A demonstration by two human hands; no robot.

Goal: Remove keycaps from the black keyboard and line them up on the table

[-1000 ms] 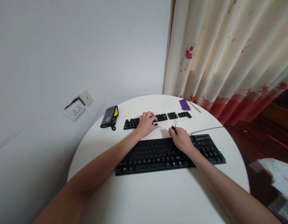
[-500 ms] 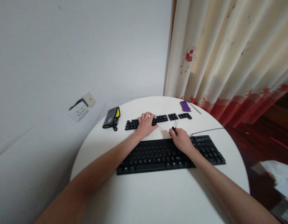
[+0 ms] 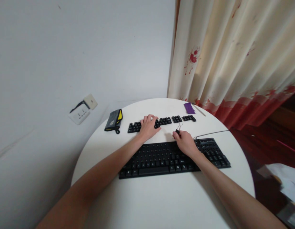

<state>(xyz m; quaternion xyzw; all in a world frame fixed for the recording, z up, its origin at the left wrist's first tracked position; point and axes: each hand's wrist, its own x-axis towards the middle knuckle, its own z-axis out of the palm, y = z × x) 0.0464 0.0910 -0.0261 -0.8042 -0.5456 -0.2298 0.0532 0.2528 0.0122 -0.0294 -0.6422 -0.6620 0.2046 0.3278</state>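
My left hand lies over a row of loose black keycaps, its fingers apart and touching them. Some keycaps under it are hidden. Held in my right hand is a wire keycap puller with a black grip, its two wire prongs pointing away from me. Below both hands sits a black keyboard. Many of its upper keys are bare of caps, while the bottom row and the number pad still carry theirs. Two further groups of keycaps continue the row to the right.
A grey and yellow pouch rests at the left of the round white table. Toward the back right lie a purple cloth and a thin stick. The keyboard's cable runs to the right edge. A wall and curtain stand behind.
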